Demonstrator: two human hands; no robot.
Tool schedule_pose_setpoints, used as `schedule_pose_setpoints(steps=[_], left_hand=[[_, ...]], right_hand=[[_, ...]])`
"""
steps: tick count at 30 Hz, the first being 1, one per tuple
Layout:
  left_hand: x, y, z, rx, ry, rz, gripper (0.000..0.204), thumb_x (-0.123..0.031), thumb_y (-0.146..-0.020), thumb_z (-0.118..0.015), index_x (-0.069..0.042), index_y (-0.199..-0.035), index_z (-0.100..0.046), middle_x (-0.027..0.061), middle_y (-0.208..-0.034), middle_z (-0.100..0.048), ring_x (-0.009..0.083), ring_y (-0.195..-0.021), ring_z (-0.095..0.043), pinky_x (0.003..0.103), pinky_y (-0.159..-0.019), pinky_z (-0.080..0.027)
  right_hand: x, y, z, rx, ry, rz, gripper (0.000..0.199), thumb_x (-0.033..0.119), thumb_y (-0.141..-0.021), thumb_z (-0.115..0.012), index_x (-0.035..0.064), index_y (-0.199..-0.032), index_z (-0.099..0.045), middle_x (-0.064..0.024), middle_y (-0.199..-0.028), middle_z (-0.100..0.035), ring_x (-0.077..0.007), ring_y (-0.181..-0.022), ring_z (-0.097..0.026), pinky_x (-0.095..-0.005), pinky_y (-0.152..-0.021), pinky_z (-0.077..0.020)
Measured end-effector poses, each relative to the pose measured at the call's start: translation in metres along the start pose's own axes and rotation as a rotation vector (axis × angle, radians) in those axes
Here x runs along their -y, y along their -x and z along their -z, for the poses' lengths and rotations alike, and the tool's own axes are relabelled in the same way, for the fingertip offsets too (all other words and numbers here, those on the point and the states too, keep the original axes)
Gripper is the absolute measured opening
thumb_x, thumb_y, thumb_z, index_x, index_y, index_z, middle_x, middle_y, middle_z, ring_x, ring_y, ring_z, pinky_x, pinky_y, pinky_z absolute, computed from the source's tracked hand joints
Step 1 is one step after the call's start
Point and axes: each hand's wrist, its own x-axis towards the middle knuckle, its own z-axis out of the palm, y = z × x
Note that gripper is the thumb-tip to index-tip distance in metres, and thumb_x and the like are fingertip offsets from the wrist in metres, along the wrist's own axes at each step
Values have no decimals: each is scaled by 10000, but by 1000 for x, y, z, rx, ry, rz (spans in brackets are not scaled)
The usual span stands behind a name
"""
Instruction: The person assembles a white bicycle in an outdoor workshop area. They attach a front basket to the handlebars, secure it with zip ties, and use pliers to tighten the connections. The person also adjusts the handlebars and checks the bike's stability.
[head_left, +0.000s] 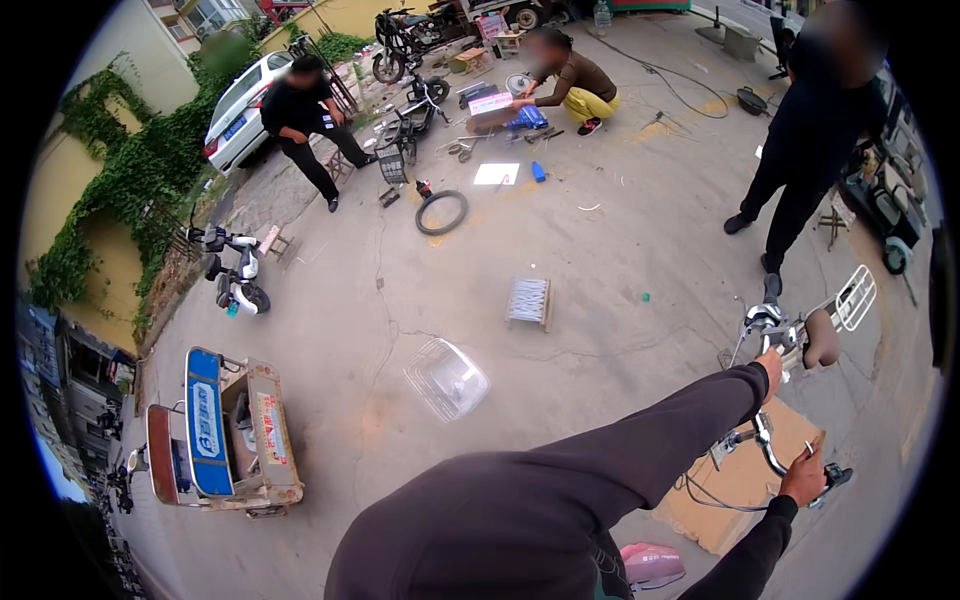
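At the right stands a bicycle with a brown saddle (821,338), a white wire rear rack (856,297) and a curved silver handlebar (766,445). My left arm reaches across, and my left hand (771,372) is closed on one end of this handlebar; its fingers are partly hidden. Nearer to me, my right hand (803,477) curls round the other side, beside a black grip (836,480), with one finger pointing up. Black cables (715,492) loop off the bar. A flat sheet of brown cardboard (690,510) lies on the ground beneath.
A low stool with white straps (528,300) and a pale see-through basket (448,380) lie mid-ground. A three-wheeled cart (280,465) stands left, a tire (441,212) farther off. One person (820,120) stands close behind the bicycle; two others are farther back. Something pink (652,566) lies near me.
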Motion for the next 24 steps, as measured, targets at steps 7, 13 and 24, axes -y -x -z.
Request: schedule_pose_setpoints(steps=[7,13,24], left_hand=[[5,8,15,59,14,15,229,-303,-856,-575,-208,-968,-751,-13,-919,-705,198,-909,-638,394,-736,-398],[8,0,0,8,0,30,240,-282,-865,-548,-196,-964,-748,-3,-913,-708,203,-918,-645,407,-721,-411],[5,18,7,-100,9,33,211,-283,-831,-573,-187,-882,-754,1,-864,-706,202,-863,-649,401,-725,-420]], right_hand=[[-9,-1,-9,86,56,28,392,408,-982,-444,116,-940,-702,-159,-701,-670,-345,-619,-653,-454,-539,-494],[0,-11,-3,67,19,57,409,405,-984,-440,95,-869,-680,-165,-675,-662,-351,-607,-651,-448,-543,-511],[-8,-10,-5,126,38,88,443,392,-997,-411,70,-841,-672,-173,-662,-657,-348,-592,-651,-436,-521,-509]])
